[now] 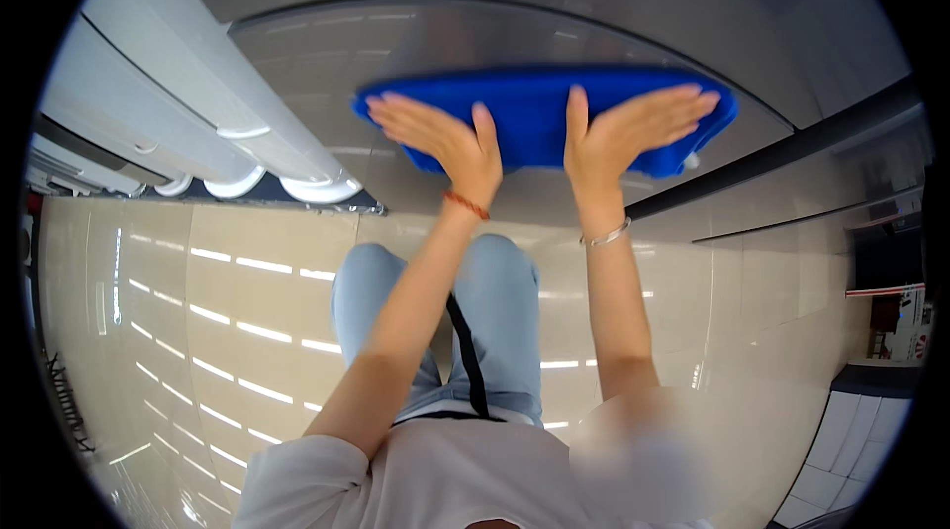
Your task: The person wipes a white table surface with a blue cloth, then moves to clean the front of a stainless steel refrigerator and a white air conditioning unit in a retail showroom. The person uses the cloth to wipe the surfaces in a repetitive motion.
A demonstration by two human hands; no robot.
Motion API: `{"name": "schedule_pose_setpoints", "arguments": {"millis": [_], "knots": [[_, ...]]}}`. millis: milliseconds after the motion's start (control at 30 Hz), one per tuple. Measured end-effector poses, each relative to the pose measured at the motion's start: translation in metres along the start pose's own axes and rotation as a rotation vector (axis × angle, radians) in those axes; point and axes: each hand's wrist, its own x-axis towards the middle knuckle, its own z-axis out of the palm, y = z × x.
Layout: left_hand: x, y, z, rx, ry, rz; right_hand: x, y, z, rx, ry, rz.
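A blue cloth [531, 121] is spread wide against the lower part of a glossy grey appliance panel [312, 54]. My left hand [453, 143] lies flat on the cloth's left half, its fingers straight and pointing up and left. On the right half, my right hand [623, 124] presses with a flat palm, fingers stretched towards the right corner. Both thumbs point upwards, and the hands hold the cloth to the panel between them. A red braided bracelet [467, 204] circles my left wrist; a silver bangle [610, 232] is on the right one.
Tall white appliance units [245, 106] stand close on the left, on a dark base. A dark vertical gap [772, 150] borders the panel on the right. My bent knees [497, 284] are just below the hands, over a shiny tiled floor [245, 306]. White boxes [839, 455] sit at lower right.
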Motion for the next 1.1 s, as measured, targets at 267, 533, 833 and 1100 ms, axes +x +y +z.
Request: {"name": "schedule_pose_setpoints", "arguments": {"millis": [267,533,833,1100], "knots": [[0.167,-0.032,-0.071,0.098,0.248,0.416,0.059,-0.117,0.016,-0.018,0.156,-0.078],[0.085,-0.115,-0.058,0.094,0.159,0.255,-0.053,-0.095,0.070,0.009,0.121,-0.018],[-0.064,-0.166,-0.053,0.276,-0.470,-0.083,-0.203,-0.013,0.096,0.007,-0.197,0.128],[0.024,-0.085,-0.014,0.352,0.052,0.658,-0.054,0.014,0.041,0.028,0.245,0.266]]}}
